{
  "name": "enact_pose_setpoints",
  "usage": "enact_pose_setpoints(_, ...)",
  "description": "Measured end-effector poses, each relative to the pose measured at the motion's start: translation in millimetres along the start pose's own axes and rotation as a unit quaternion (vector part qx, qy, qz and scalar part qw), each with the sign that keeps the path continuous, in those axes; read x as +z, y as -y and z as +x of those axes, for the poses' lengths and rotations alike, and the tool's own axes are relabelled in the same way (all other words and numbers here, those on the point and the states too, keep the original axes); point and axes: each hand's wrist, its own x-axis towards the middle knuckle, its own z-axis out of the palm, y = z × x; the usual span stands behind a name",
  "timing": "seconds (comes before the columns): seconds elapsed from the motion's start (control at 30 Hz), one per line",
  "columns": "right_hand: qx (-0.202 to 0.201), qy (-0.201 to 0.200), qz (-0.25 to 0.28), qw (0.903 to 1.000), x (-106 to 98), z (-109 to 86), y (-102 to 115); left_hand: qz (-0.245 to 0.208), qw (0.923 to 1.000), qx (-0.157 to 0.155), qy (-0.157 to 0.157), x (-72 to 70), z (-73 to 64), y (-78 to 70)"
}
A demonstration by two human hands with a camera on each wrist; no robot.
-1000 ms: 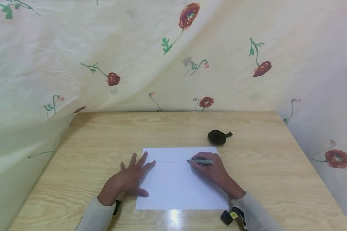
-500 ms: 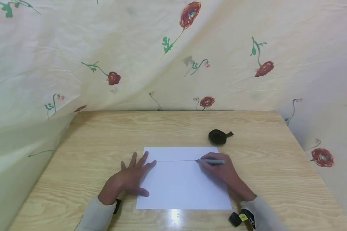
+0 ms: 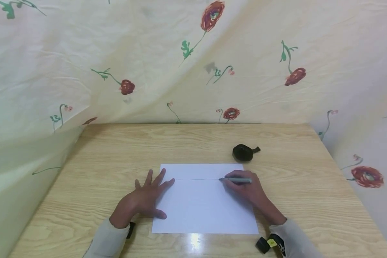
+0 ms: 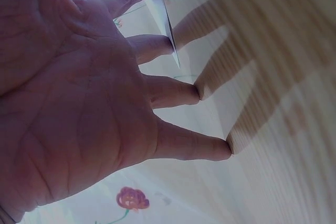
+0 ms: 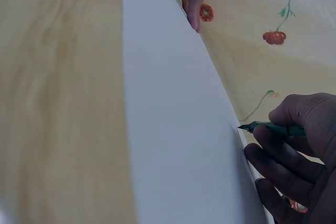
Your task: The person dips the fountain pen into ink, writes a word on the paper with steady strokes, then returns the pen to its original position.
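A white sheet of paper (image 3: pixel 200 211) lies on the wooden table, crossed near its top by a thin dark line (image 3: pixel 193 179). My left hand (image 3: pixel 145 200) spreads over the paper's left edge, thumb and index finger on the sheet. In the left wrist view, the little and ring fingertips touch the wood beyond the paper's edge (image 4: pixel 167 24). My right hand (image 3: pixel 245 184) pinches a slim green pen (image 3: pixel 240 180) between thumb and fingers. Its pointed dark tip (image 5: pixel 242 127) meets the paper at the right end of the line.
Behind the paper's top right corner sits a black round object (image 3: pixel 243 153) with a short flat tail. The wooden table (image 3: pixel 116 143) reaches back to a cream cloth (image 3: pixel 154 71) with red flowers, which also hangs at both sides.
My right hand has slid to the right with the pen, and the line has grown longer behind its tip. The left hand stays in place on the paper.
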Motion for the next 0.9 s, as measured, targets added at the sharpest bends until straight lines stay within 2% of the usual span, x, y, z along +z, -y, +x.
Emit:
enact_pose_setpoints(0.4, 0.010, -0.005, 0.003, 0.9999, 1.1, -0.7, 2.2, 0.006, 1.0000, 0.004, 0.003, -4.0, 1.2, 1.3)
enact_pose_setpoints(0.67, -0.002, -0.002, 0.003, 1.0000, 3.9, -3.0, 1.1, -0.008, 1.0000, 0.004, 0.001, 2.2, -2.9, 2.6)
enact_pose_setpoints(0.9, -0.010, -0.035, 0.052, 0.9980, 2.5, -2.4, 1.2, 0.009, 0.9999, 0.006, -0.003, 3.3, -1.1, 3.4)
